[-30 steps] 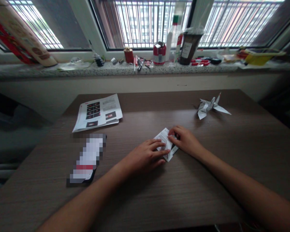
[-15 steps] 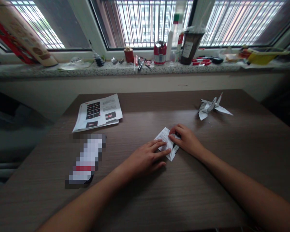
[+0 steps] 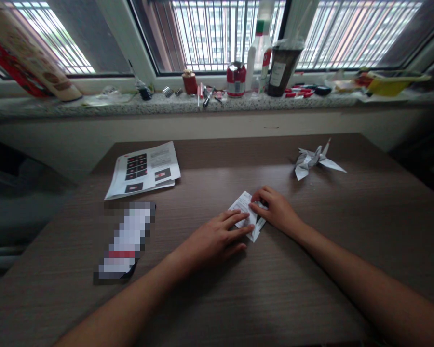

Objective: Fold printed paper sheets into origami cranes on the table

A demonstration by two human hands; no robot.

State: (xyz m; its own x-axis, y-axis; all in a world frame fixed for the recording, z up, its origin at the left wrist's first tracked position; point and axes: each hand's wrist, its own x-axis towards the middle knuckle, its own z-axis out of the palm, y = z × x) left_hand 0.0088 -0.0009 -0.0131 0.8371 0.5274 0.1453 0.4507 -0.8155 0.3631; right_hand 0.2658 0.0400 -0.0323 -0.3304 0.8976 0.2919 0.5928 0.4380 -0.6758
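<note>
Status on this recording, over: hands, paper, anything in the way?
Left hand spread over the folded paper. Right hand touching its right side. Phone and paper crane apart on the table, neither in the way.

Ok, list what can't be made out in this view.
All in the head view:
Folded paper: parts hidden under the left hand and right hand.
Phone-like object: face lost to pixelation.
Printed sheets: text too small to read.
Red-and-beige package: upper end cut off by the picture's edge.

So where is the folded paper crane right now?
In the head view, the paper crane sits on the table, at its far right, beyond the right hand and below the windowsill.
</note>
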